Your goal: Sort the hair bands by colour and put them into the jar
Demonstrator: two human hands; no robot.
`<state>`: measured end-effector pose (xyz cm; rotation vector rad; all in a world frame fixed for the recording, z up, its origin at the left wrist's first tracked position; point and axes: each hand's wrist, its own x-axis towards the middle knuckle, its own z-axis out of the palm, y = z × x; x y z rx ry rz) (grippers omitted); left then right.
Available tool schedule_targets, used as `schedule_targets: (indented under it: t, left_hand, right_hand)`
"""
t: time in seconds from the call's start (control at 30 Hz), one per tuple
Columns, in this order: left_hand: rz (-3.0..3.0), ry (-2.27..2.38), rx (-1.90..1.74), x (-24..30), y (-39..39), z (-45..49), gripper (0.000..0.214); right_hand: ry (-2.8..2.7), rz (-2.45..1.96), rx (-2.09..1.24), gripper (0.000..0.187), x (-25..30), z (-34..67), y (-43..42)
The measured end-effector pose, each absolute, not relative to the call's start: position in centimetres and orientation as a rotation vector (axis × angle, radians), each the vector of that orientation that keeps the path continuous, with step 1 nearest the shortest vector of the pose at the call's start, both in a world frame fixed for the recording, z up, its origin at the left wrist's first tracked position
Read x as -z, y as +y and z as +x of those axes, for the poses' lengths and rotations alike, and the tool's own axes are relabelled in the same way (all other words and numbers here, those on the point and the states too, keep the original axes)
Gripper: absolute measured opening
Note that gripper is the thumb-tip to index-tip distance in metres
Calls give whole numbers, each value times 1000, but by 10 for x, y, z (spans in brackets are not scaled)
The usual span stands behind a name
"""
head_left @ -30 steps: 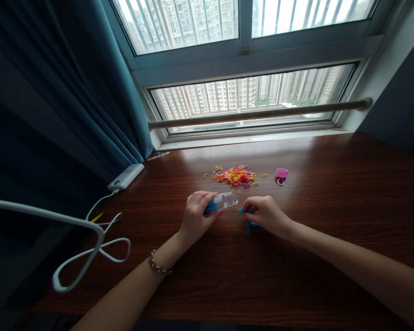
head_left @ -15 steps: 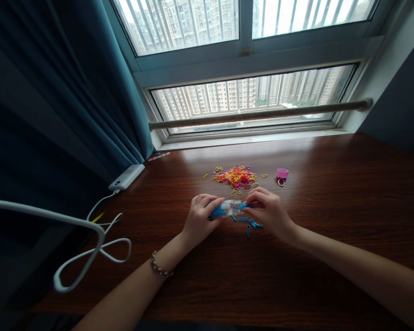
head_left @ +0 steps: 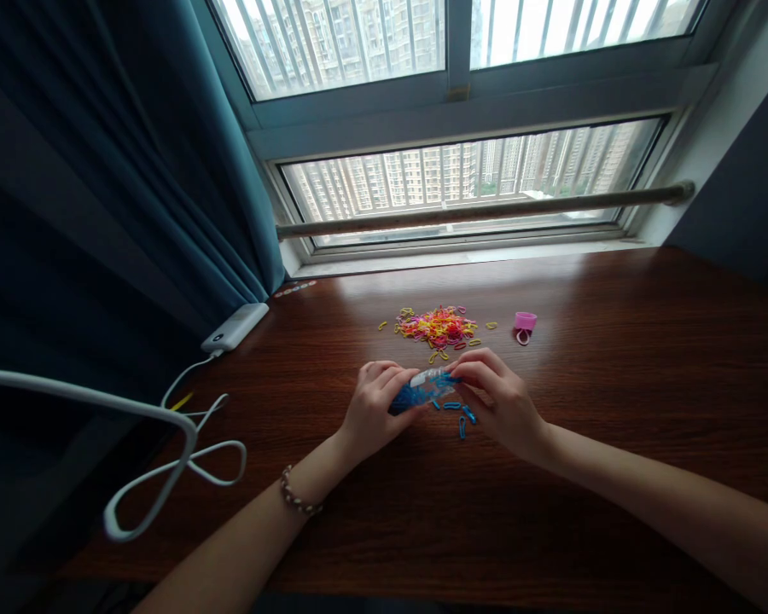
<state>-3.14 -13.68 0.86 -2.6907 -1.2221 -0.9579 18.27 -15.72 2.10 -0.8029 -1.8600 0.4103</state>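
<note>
My left hand (head_left: 377,406) is closed around a small clear plastic bottle (head_left: 427,386) lying on its side, its mouth to the right. Blue elastic bands fill the part near my palm. At the mouth, my right hand (head_left: 500,399) pinches blue elastic bands between thumb and fingers; how many is hidden. Several loose blue elastic bands (head_left: 451,406) lie on the table just below the bottle. Beyond both hands sits a heap of red, yellow and pink elastic bands (head_left: 436,326).
A pink cap (head_left: 526,321) with a loop stands to the right of the heap on the brown wooden table (head_left: 602,367). At left are a white power strip (head_left: 235,327) and a looped white cable (head_left: 150,503). The window and its rail (head_left: 486,210) border the back.
My right hand has brought blue elastic bands to the bottle's mouth, and fewer loose ones lie below it. The bottle has tilted slightly, its mouth end higher in view.
</note>
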Motion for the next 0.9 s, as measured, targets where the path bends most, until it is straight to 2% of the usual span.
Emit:
schedule_targets:
  t: [0.17, 0.5, 0.9]
  left_hand:
    - [-2747, -1134, 947, -12, -139, -31, 41]
    - [-2771, -1124, 985, -12, -137, -30, 40]
    - [-2840, -1062, 941, -12, -138, -31, 40]
  right_hand:
    - [-1854, -801, -384, 8, -21, 185, -157]
    - [-1925, -700, -387, 31, -22, 187, -164]
    - [-1837, -756, -216, 16, -22, 185, -162]
